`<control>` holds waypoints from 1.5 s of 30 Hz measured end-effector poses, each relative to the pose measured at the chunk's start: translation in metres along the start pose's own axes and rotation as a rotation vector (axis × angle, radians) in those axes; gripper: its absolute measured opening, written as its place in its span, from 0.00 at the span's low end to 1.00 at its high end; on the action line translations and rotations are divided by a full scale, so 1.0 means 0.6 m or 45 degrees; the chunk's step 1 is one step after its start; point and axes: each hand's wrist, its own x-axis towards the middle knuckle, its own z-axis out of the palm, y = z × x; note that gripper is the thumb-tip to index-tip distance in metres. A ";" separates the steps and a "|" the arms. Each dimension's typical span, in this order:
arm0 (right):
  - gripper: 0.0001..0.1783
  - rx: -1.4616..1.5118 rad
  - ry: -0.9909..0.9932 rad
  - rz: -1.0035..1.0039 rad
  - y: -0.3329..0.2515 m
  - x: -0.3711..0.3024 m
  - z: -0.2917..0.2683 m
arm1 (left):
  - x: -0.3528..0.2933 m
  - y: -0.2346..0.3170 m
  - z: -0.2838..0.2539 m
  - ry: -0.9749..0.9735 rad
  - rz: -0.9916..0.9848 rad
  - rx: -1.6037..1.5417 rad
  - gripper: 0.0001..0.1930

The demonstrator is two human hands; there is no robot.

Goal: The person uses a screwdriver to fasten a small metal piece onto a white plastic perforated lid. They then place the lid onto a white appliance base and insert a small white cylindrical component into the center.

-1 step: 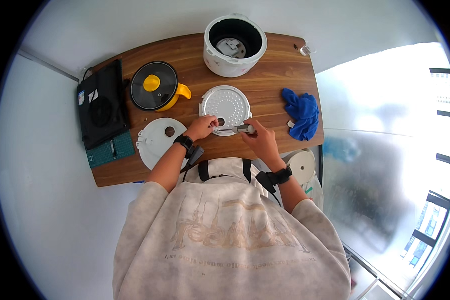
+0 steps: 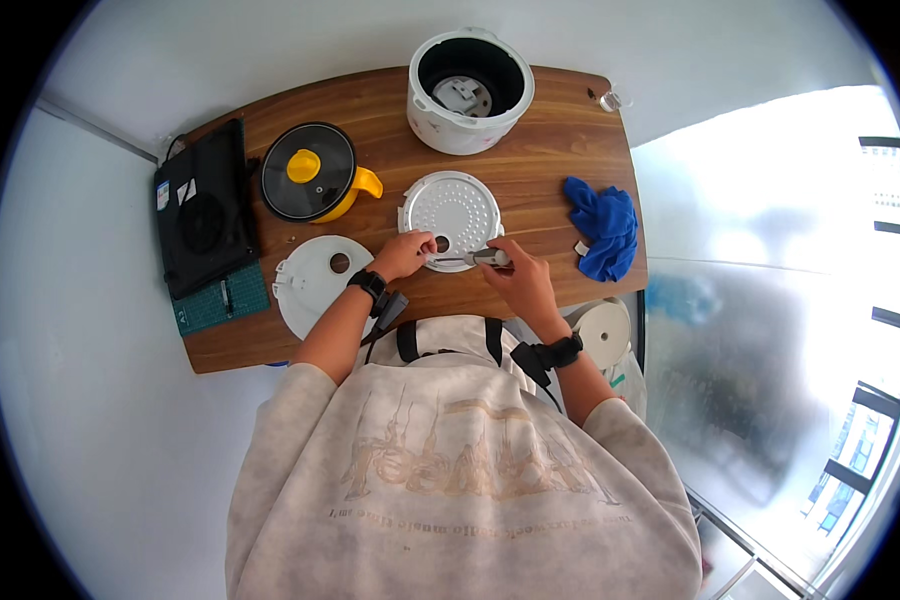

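Observation:
A round white rice cooker lid plate (image 2: pixel 453 205), dimpled in the middle and with a round hole near its front, lies flat on the table before me. My right hand (image 2: pixel 518 278) is closed on the grey-and-white handle of a screwdriver (image 2: pixel 487 258), whose thin shaft points left over the plate's front rim. At the plate's front left, my left hand (image 2: pixel 407 253) has thumb and fingers pinched near the screwdriver's tip; what sits between them is too small to make out. Left of that hand lies a smooth white lid cover (image 2: pixel 315 285) with a round hole, partly behind my forearm.
A white rice cooker body (image 2: pixel 460 130) stands open at the back. Left of the plate is a yellow pot (image 2: pixel 340 207) with a dark lid. A black flat appliance (image 2: pixel 202 220) lies on a green cutting mat (image 2: pixel 245 295). At right is a blue cloth (image 2: pixel 607 230).

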 end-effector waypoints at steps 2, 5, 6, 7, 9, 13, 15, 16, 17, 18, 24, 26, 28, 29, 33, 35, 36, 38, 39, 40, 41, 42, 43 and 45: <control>0.19 -0.020 -0.007 0.001 -0.003 0.002 0.001 | 0.000 0.006 -0.004 -0.023 0.017 -0.007 0.09; 0.18 -0.036 -0.025 -0.006 -0.004 0.004 0.003 | -0.001 0.006 -0.006 -0.036 0.015 -0.007 0.09; 0.18 -0.041 -0.032 -0.009 -0.003 0.004 0.004 | -0.002 0.006 -0.006 -0.038 0.010 -0.005 0.09; 0.18 -0.048 -0.032 -0.012 -0.002 0.004 0.004 | -0.002 0.005 -0.006 -0.040 0.008 -0.004 0.09; 0.18 -0.063 -0.032 -0.017 -0.002 0.003 0.005 | -0.002 0.003 -0.007 -0.044 0.003 0.000 0.09; 0.19 -0.076 -0.027 -0.020 -0.001 0.002 0.004 | -0.001 0.004 -0.006 -0.028 0.001 0.000 0.09; 0.19 -0.062 -0.021 -0.016 0.001 0.002 0.005 | -0.002 0.004 -0.007 -0.030 0.002 0.017 0.09; 0.19 -0.064 -0.021 -0.021 0.002 0.002 0.006 | -0.002 0.004 -0.007 -0.032 0.002 0.028 0.09; 0.19 -0.065 -0.021 -0.026 0.004 0.003 0.007 | -0.002 0.005 -0.007 -0.034 0.001 0.040 0.09; 0.19 -0.066 -0.022 -0.031 0.004 0.005 0.008 | -0.002 0.005 -0.007 -0.036 0.000 0.053 0.09; 0.18 -0.047 -0.035 -0.009 0.001 0.007 0.011 | -0.002 0.005 -0.008 -0.039 0.010 0.064 0.10; 0.18 -0.059 -0.039 0.002 -0.002 0.007 0.010 | -0.002 0.002 -0.007 -0.034 0.015 0.060 0.10; 0.18 -0.064 -0.038 0.009 -0.002 0.007 0.011 | -0.002 0.004 -0.008 -0.036 0.008 0.066 0.09; 0.18 -0.063 -0.037 0.010 0.000 0.006 0.012 | -0.002 0.005 -0.007 -0.039 -0.002 0.074 0.09; 0.18 -0.060 -0.036 0.006 0.001 0.006 0.012 | -0.003 0.007 -0.008 -0.044 -0.021 0.101 0.08; 0.18 -0.068 -0.041 0.003 -0.001 0.006 0.011 | -0.003 0.008 -0.009 -0.047 -0.030 0.107 0.08; 0.18 -0.072 -0.043 0.001 -0.001 0.006 0.011 | -0.003 0.009 -0.009 -0.049 -0.034 0.111 0.08; 0.18 -0.077 -0.041 0.002 -0.001 0.006 0.012 | -0.003 0.011 -0.011 -0.054 -0.034 0.101 0.08; 0.18 -0.080 -0.041 0.001 -0.001 0.006 0.012 | -0.003 0.010 -0.010 -0.055 -0.035 0.096 0.08; 0.18 -0.072 -0.037 -0.014 -0.001 0.006 0.013 | -0.003 0.008 -0.010 -0.052 -0.030 0.092 0.09; 0.19 -0.064 -0.034 -0.028 -0.001 0.006 0.013 | -0.003 0.007 -0.010 -0.049 -0.026 0.088 0.09; 0.19 -0.056 -0.029 -0.041 -0.001 0.006 0.014 | -0.003 0.008 -0.010 -0.048 -0.021 0.084 0.09; 0.19 -0.055 -0.030 -0.033 -0.001 0.006 0.014 | -0.003 0.009 -0.010 -0.048 -0.022 0.078 0.09; 0.19 -0.053 -0.032 -0.016 -0.005 0.006 0.014 | -0.003 0.011 -0.011 -0.049 -0.024 0.068 0.09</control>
